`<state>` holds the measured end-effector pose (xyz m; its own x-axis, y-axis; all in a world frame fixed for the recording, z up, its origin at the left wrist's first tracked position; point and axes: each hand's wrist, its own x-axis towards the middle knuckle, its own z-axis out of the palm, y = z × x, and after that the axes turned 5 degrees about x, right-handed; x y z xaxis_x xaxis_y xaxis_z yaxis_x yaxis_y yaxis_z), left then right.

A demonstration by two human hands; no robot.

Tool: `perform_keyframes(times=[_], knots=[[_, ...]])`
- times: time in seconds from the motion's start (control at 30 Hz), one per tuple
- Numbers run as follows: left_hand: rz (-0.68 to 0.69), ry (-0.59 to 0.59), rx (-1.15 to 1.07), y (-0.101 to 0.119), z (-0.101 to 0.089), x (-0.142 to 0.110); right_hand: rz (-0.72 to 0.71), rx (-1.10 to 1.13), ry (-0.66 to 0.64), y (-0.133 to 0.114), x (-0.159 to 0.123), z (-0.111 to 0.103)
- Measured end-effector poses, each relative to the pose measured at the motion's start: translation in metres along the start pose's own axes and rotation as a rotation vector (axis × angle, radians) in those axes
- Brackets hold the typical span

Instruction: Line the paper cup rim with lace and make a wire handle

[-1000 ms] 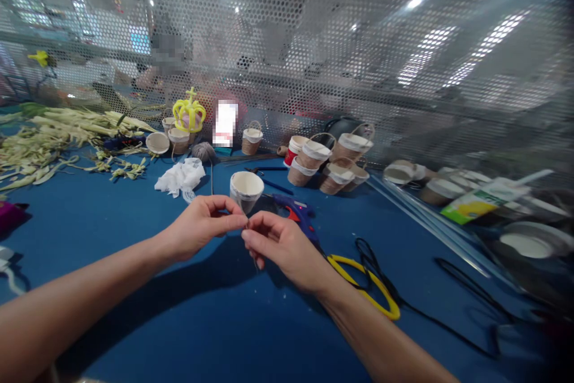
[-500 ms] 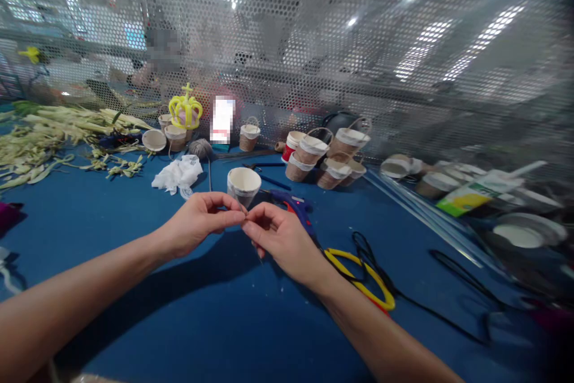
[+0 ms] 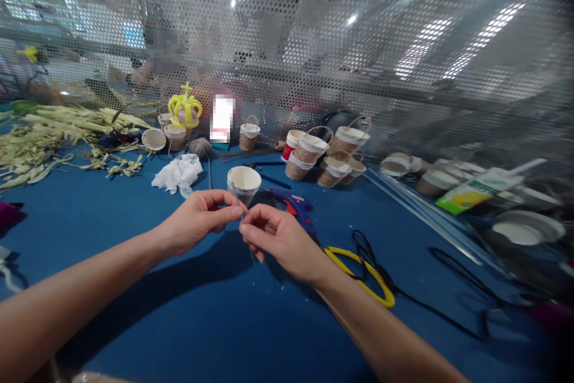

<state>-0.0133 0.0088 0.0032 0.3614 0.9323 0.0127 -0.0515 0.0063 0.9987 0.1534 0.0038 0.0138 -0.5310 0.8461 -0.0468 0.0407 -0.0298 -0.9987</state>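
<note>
My left hand (image 3: 197,221) and my right hand (image 3: 280,239) meet above the blue table (image 3: 188,311), fingertips pinched together on a thin strand of twine (image 3: 242,215) that hangs down between them. Just behind the fingers stands a white paper cup (image 3: 243,184), mouth tilted toward me. A blue glue gun (image 3: 293,207) lies directly behind my right hand. Farther back, a grey ball of twine (image 3: 201,147) sits on the table.
Several twine-wrapped cups with handles (image 3: 327,159) cluster at the back by a perforated metal screen (image 3: 314,42). A yellow crown (image 3: 185,110), white crumpled tissue (image 3: 177,174), pale leaf strips (image 3: 54,132), yellow-and-black cable (image 3: 363,272) and more cups (image 3: 430,177) lie around. A person sits behind the screen.
Both hands stay pinched together on the strand; they shifted slightly, and the view tilted a little so the table things sit lower than one second ago.
</note>
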Motion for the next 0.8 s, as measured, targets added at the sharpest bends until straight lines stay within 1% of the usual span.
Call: perform_keyframes(times=[0.07, 0.13, 0.2, 0.27, 0.37, 0.43, 0.47, 0.53, 0.67, 0.8], knots=[[-0.031, 0.053, 0.041, 0.0006, 0.0007, 0.0009, -0.046, -0.113, 0.065, 0.0002, -0.0008, 0.0021], [-0.03, 0.09, 0.081, 0.002, 0.0019, 0.001, -0.098, -0.221, 0.127, 0.0002, -0.0017, 0.0035], [-0.001, 0.108, 0.102, 0.0032, 0.0029, 0.0004, -0.117, -0.261, 0.141, 0.0001, -0.0019, 0.0036], [0.031, 0.094, 0.093, 0.0033, 0.0027, -0.0003, -0.081, -0.206, 0.084, 0.0, -0.0013, 0.0022], [0.038, 0.008, 0.036, 0.0012, 0.0005, -0.0012, 0.002, -0.045, -0.031, 0.0001, 0.0003, -0.0008], [0.027, -0.041, 0.01, -0.0003, -0.001, -0.0015, 0.031, 0.037, -0.064, 0.0006, 0.0011, -0.0021], [0.024, -0.049, 0.004, -0.0007, -0.0014, -0.0016, 0.036, 0.06, -0.064, 0.001, 0.0014, -0.0023], [0.024, -0.027, 0.003, -0.0005, -0.0012, -0.0016, 0.028, 0.068, -0.031, 0.0019, 0.0018, -0.0021], [0.027, 0.04, -0.025, 0.0008, 0.0029, -0.0013, -0.003, 0.009, 0.066, 0.0025, 0.002, 0.0003], [0.021, 0.081, -0.075, -0.0003, 0.0069, -0.0011, -0.006, -0.04, 0.094, 0.0005, 0.0008, 0.0033]])
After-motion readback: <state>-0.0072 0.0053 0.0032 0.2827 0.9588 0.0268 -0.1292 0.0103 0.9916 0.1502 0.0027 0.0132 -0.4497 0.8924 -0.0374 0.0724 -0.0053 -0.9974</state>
